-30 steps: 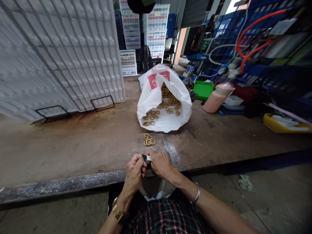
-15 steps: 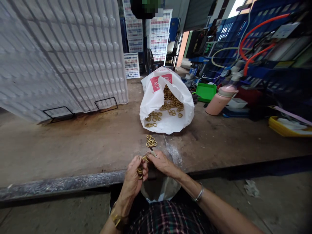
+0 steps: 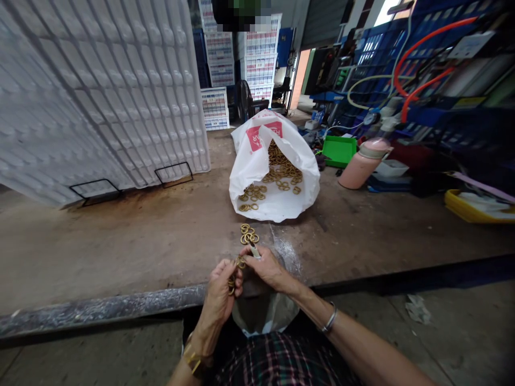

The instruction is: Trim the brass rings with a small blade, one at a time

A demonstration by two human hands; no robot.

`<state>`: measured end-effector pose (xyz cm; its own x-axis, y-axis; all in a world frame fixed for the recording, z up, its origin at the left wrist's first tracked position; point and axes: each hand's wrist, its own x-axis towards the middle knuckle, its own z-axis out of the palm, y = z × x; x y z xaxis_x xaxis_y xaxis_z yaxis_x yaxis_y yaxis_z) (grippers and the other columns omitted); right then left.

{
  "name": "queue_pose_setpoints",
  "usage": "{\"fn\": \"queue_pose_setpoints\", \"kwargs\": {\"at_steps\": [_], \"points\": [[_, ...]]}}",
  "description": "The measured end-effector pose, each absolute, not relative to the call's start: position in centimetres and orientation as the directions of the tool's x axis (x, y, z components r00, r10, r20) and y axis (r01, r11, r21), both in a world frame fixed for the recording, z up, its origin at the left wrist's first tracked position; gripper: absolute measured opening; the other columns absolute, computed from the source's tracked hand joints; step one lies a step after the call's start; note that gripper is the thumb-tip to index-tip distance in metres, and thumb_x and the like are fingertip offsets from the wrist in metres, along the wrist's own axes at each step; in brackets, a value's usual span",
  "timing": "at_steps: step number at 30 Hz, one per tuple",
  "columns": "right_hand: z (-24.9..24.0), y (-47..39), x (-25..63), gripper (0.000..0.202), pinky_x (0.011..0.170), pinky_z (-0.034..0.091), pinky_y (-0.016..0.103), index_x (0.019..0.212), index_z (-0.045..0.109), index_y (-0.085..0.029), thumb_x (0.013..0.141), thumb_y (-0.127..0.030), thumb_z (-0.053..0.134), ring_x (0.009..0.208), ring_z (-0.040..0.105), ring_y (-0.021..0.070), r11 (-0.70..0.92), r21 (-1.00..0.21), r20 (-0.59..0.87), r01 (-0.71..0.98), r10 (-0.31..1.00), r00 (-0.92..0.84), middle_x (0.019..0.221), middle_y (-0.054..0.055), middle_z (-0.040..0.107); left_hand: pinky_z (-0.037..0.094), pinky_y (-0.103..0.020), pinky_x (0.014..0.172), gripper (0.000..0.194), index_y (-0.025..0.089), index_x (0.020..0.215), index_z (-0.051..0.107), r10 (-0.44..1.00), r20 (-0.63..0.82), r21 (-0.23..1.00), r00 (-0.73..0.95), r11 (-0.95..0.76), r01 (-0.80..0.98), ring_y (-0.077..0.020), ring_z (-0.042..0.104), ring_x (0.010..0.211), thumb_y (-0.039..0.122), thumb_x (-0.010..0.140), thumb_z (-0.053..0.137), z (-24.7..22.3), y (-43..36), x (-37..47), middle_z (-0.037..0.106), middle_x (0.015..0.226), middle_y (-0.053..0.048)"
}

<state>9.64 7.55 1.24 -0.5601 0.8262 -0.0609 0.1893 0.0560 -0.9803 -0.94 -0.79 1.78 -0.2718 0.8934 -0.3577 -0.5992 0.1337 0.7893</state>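
My left hand (image 3: 222, 287) is closed around several brass rings (image 3: 232, 284) at the table's front edge. My right hand (image 3: 265, 267) pinches at another brass ring (image 3: 241, 262), which sits between the fingertips of both hands. Tucked in the right hand is a small pale pen-like tool (image 3: 255, 250) with a dark tip; its exact kind does not show. Just beyond the fingers lies a small group of loose rings (image 3: 249, 235) on the table. Behind them a white plastic bag (image 3: 281, 206) rests on its side, its torn mouth toward me, with many more rings inside.
White ribbed trays (image 3: 132, 107) stand upright at the left on black wire stands (image 3: 174, 174). To the right are a pink bottle (image 3: 360, 169), a green tray (image 3: 339, 151) and a yellow tray (image 3: 470, 209). Beneath my hands is a translucent bag-like container (image 3: 263, 313). Stacked crates (image 3: 259, 67) fill the back.
The ring between my fingertips has turned slightly, and the right-hand fingers have shifted a little, raising the pale tool more upright. The bag and loose rings stay put; the view drifts slightly.
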Motion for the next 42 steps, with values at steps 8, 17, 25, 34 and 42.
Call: {"fn": "queue_pose_setpoints", "kwargs": {"at_steps": [8,17,25,34,42], "points": [[1.9,7.6,9.7,0.009,0.067,0.039,0.023,0.073,0.054,-0.018,0.071,-0.024,0.048,0.069,0.05,0.0118,0.167,-0.97,0.055,0.177,0.859,-0.509,0.069,-0.003,0.055,0.028,-0.014,0.036,0.035,0.017,0.068,0.044,0.851,-0.362,0.837,-0.38,0.117,-0.535,-0.0037,0.04,0.042,0.038,0.062,0.071,1.6,-0.3,-0.9,0.052,0.054,0.006],[2.4,7.9,10.0,0.007,0.064,0.038,0.022,0.073,0.054,-0.018,0.072,-0.023,0.05,0.067,0.05,0.0112,0.178,-0.967,0.052,0.183,0.839,-0.542,0.068,-0.003,0.054,0.026,-0.013,0.036,0.034,0.016,0.084,0.049,0.88,-0.374,0.851,-0.292,0.2,-0.487,-0.0024,0.036,0.041,0.042,0.069,0.067,1.6,-0.3,-1.2,0.05,0.056,0.007],[2.3,8.4,9.9,0.009,0.062,0.037,0.023,0.074,0.055,-0.017,0.074,-0.026,0.051,0.065,0.049,0.0116,0.136,-0.96,-0.018,0.245,0.843,-0.537,0.067,-0.003,0.054,0.027,-0.013,0.036,0.037,0.016,0.081,0.049,0.882,-0.338,0.868,-0.328,0.156,-0.472,-0.0021,0.036,0.041,0.046,0.068,0.067,1.5,0.2,-0.7,0.049,0.055,0.007],[2.7,9.0,10.2,0.012,0.053,0.036,0.021,0.074,0.055,-0.016,0.078,-0.021,0.045,0.054,0.047,0.0095,0.089,-0.958,-0.115,0.271,0.75,-0.651,0.058,-0.004,0.053,0.029,-0.013,0.037,0.035,0.016,0.085,0.052,0.904,-0.274,0.84,-0.329,0.058,-0.539,-0.0034,0.041,0.045,0.041,0.069,0.069,1.7,0.9,-0.5,0.055,0.059,0.004],[1.4,9.7,9.9,0.012,0.053,0.034,0.02,0.076,0.053,-0.017,0.08,-0.023,0.044,0.057,0.045,0.0091,0.192,-0.96,0.03,0.202,0.791,-0.611,0.064,-0.004,0.05,0.031,-0.013,0.038,0.033,0.016,0.086,0.052,0.909,-0.293,0.831,-0.295,0.09,-0.549,-0.0026,0.041,0.044,0.039,0.069,0.069,1.7,1.4,-0.4,0.053,0.059,0.005]]}}
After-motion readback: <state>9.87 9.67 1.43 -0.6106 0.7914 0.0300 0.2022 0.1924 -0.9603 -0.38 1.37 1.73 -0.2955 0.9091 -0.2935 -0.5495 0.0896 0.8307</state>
